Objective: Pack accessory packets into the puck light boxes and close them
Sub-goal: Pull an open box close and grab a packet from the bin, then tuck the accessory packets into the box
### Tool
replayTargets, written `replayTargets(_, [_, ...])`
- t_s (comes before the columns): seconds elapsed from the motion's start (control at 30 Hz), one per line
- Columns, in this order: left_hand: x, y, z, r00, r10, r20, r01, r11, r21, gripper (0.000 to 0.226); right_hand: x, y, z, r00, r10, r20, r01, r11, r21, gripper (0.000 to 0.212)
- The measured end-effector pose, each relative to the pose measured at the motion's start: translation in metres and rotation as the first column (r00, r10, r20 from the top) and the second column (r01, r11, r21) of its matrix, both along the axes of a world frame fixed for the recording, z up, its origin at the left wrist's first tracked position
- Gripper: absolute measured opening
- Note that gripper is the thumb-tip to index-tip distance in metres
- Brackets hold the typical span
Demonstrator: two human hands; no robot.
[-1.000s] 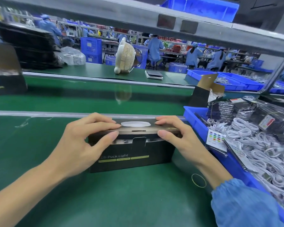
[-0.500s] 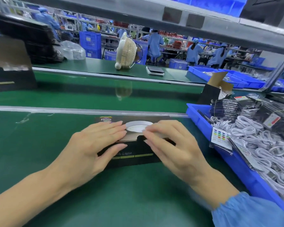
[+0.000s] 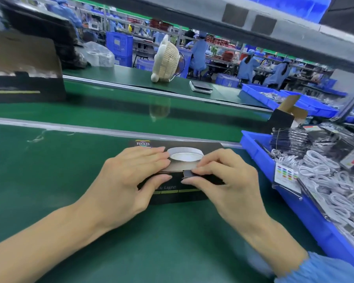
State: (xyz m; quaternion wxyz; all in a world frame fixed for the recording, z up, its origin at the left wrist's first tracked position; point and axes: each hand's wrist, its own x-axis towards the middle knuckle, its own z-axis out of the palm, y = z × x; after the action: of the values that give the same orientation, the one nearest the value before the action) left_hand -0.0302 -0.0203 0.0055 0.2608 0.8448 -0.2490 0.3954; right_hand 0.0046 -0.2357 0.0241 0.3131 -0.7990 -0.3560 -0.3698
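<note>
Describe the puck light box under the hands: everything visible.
The puck light box is a flat black carton, apparently cardboard, lying on the green bench mat. Its top shows an RGB logo and a picture of a white round puck; the front reads "Light" above yellow-green bars. The left hand presses flat on its top with the thumb on the front; the right hand pinches a small black tab at the front top edge.
</note>
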Motion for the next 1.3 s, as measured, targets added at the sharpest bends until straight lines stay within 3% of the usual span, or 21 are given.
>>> replayTargets(0.1, [0.0,-0.001,-0.001,1.0,-0.003,-0.001,0.003,1.0,-0.022,0.025,-0.002,0.0,-0.002,0.949,-0.015,0.314,0.067,0.986,-0.155,0.019])
replayTargets(0.17, [0.001,-0.001,-0.001,1.0,-0.008,0.003,0.008,1.0,-0.027,0.026,-0.004,0.0,-0.004,0.928,-0.018,0.372,0.093,0.978,-0.186,0.02])
replayTargets(0.23, [0.001,0.001,-0.002,1.0,-0.014,0.009,0.014,1.0,-0.013,0.03,-0.004,0.002,-0.003,0.973,-0.063,0.223,0.094,0.986,-0.134,0.018])
replayTargets(0.33, [0.003,0.001,0.0,1.0,-0.005,0.019,0.005,1.0,0.014,0.028,0.004,0.004,0.018,0.971,-0.038,-0.236,0.039,0.999,-0.002,0.025])
replayTargets(0.43, [0.004,0.001,0.003,1.0,0.004,0.006,-0.004,1.0,0.016,0.025,0.019,0.003,0.039,0.939,0.062,-0.338,-0.156,0.954,-0.256,0.035])
replayTargets(0.5, [0.003,0.0,0.003,1.0,0.004,0.019,-0.004,1.0,0.029,0.022,0.022,0.003,0.044,0.879,0.133,-0.459,-0.304,0.896,-0.325,0.035])
replayTargets(0.57, [0.003,-0.004,0.001,0.994,0.037,0.104,-0.046,0.995,0.093,0.022,0.026,0.004,0.039,0.895,0.154,-0.418,-0.319,0.877,-0.359,0.035])
replayTargets(0.63, [0.005,-0.007,0.002,0.976,0.096,0.193,-0.124,0.983,0.139,0.044,0.044,0.013,0.036,0.952,0.143,-0.269,-0.249,0.874,-0.417,0.034])
replayTargets(0.7, [0.006,-0.005,0.007,0.954,0.183,0.239,-0.213,0.971,0.109,0.051,0.078,0.034,0.036,0.988,-0.099,-0.122,0.013,0.825,-0.564,0.039])
replayTargets(0.77, [0.005,0.002,0.009,0.953,0.225,0.205,-0.248,0.964,0.097,0.059,0.11,0.058,0.027,0.875,-0.483,0.025,0.363,0.623,-0.693,0.054])
replayTargets(0.8, [0.004,0.006,0.007,0.963,0.213,0.164,-0.233,0.966,0.115,0.062,0.12,0.068,0.018,0.796,-0.605,0.03,0.457,0.567,-0.686,0.054])
replayTargets(0.87, [0.003,0.016,0.0,0.983,0.172,0.062,-0.18,0.971,0.158,0.062,0.131,0.089,-0.009,0.692,-0.708,-0.139,0.49,0.602,-0.63,0.037])
replayTargets(0.9, [0.005,0.022,-0.003,0.988,0.154,0.004,-0.152,0.971,0.186,0.06,0.132,0.094,-0.023,0.688,-0.69,-0.224,0.457,0.652,-0.605,0.029])
replayTargets(1.0, [0.011,0.033,-0.009,0.949,0.174,-0.261,-0.121,0.971,0.207,0.045,0.133,0.095,-0.042,0.762,-0.543,-0.352,0.344,0.801,-0.489,0.024])
replayTargets(1.1, [0.018,0.032,-0.022,0.856,0.138,-0.498,-0.083,0.988,0.131,0.039,0.134,0.087,-0.042,0.778,-0.479,-0.407,0.32,0.859,-0.399,0.023])
replayTargets(1.3, [0.028,0.022,-0.028,0.853,0.235,-0.467,-0.166,0.969,0.185,0.034,0.147,0.163,-0.025,0.901,-0.262,-0.346,0.05,0.854,-0.518,0.028])
